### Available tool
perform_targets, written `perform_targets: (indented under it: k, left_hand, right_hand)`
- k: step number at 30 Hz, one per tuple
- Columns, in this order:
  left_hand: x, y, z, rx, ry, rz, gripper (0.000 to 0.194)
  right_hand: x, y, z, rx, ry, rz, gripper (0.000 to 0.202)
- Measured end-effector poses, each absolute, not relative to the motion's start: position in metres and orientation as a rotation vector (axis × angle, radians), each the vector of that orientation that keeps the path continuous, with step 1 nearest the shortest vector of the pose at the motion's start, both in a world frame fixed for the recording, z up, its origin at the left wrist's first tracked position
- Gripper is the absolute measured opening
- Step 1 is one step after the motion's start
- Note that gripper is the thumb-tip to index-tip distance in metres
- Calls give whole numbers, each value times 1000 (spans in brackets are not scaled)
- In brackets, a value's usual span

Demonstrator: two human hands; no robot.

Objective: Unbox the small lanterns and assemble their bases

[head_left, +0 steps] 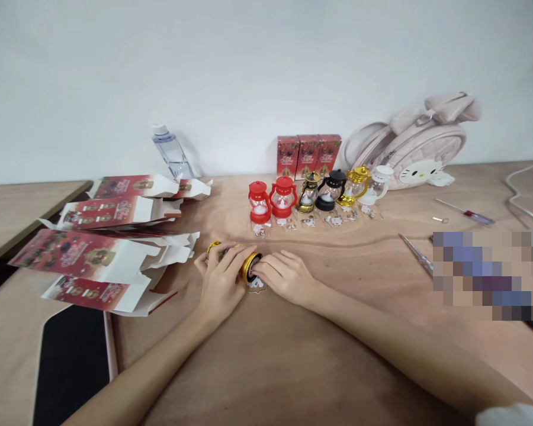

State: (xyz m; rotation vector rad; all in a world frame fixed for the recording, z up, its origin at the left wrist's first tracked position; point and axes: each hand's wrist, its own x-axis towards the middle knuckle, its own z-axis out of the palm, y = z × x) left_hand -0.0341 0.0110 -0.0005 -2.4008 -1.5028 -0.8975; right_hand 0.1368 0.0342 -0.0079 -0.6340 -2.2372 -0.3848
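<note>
A small gold lantern (247,267) lies on its side above the table, its black underside turned to the right. My left hand (224,278) is closed around its body and hides most of it. The curled fingers of my right hand (288,275) press at the underside; whatever is between their tips is hidden. Just below the lantern, a small clear tag with a printed figure (257,284) shows on the table. Behind my hands stand several little lanterns in a row, among them a red lantern (283,198), a black lantern (331,190) and a white lantern (376,186).
Opened red cartons (93,254) pile up at left, above a dark-screened tablet or phone (73,367). Along the wall are a water bottle (172,152), red boxes (308,157) and a pink bag (420,154). A screwdriver (473,216) and tweezers (417,254) lie right, beside a blurred-out patch.
</note>
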Motion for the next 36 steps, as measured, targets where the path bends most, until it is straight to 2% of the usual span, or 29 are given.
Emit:
perform_targets:
  k: [12, 18, 30, 36]
  left_hand:
    - [-37, 11, 0, -2264, -1648, -875, 56]
    - [-37, 12, 1, -2232, -1667, -846, 59]
    - [-39, 15, 4, -2271, -1722, -1064, 48]
    - [-41, 17, 3, -2282, -1698, -1093, 53]
  right_hand:
    - [135, 35, -14, -788, -2269, -346, 18]
    - [134, 37, -19, -889, -2400, -297, 16]
    - [134, 33, -14, -1072, -2382, -227, 19]
    - [136, 31, -11, -1018, -2266, -244, 21]
